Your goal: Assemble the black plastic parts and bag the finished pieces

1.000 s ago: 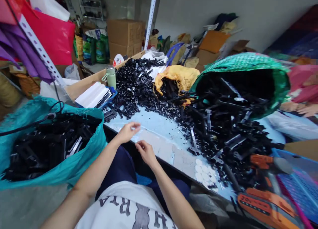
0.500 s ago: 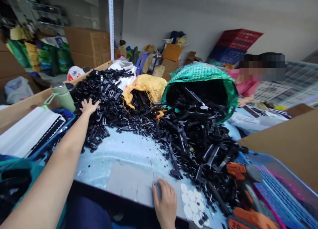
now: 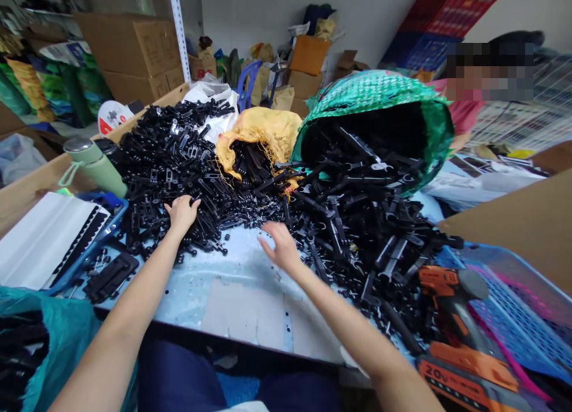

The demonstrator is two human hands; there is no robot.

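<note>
My left hand [image 3: 182, 214] lies on the front of a heap of small black plastic parts [image 3: 154, 170], its fingers spread and their tips partly lost among the pieces. Over the bare blue table covering [image 3: 214, 263], my right hand [image 3: 281, 245] is slightly blurred, thumb apart from the fingers and nothing seen in it. Small dark screws or pins [image 3: 254, 212] lie just beyond it. Longer black parts with metal forked ends [image 3: 339, 221] spill from a green woven sack [image 3: 370, 96]. A yellow sack [image 3: 268, 129] sits between the two heaps.
An orange cordless drill [image 3: 451, 299] and a blue plastic basket [image 3: 522, 316] stand at the right. On the left are a green flask [image 3: 96, 167], white sheets [image 3: 44, 239] and a teal bag [image 3: 67, 328]. A person in a pink sleeve [image 3: 465, 114] is beyond the sack.
My left hand has come nearer and to the right across the black heap. My right hand has left the table's front edge and reached forward. The view has shifted downward.
</note>
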